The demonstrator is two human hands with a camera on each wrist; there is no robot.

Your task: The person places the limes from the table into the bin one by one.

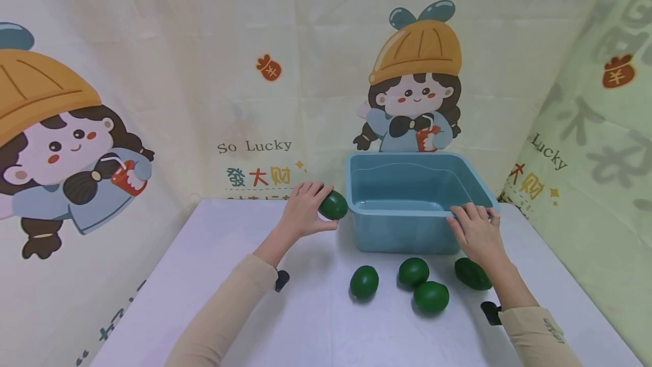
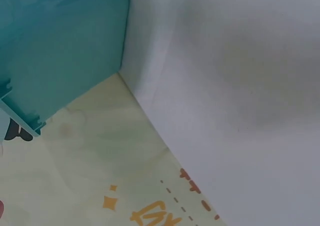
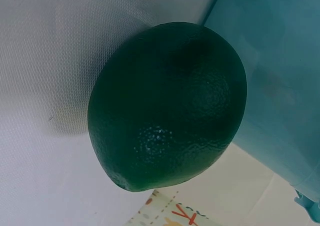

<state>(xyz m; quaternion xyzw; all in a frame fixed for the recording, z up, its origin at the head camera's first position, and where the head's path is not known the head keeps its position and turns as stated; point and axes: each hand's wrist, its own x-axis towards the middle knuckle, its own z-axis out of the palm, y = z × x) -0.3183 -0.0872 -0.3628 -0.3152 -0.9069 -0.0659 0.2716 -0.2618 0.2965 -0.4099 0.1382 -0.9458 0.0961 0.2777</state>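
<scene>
My left hand [image 1: 304, 208] holds a dark green lime [image 1: 333, 205] between the fingers above and the thumb below, just left of a blue plastic bin [image 1: 407, 231]. At the bin's front right corner, the fingers of my right hand [image 1: 477, 231] hook over the rim. Below that wrist lies another lime [image 1: 472, 274], which fills much of the right wrist view. Further limes lie before the bin: one by itself [image 1: 364, 282], and a pair close together, the rear one [image 1: 414, 272] and the front one [image 1: 430, 297]. The left wrist view shows the bin's side [image 2: 65, 45] but neither hand nor fruit.
The bin stands at the back of a white-covered table [image 1: 305, 310]. Behind it hangs a cloth backdrop [image 1: 326, 84] with cartoon prints, and a side cloth [image 1: 601, 146] closes off the right. Inside the bin, the visible floor shows bare blue plastic.
</scene>
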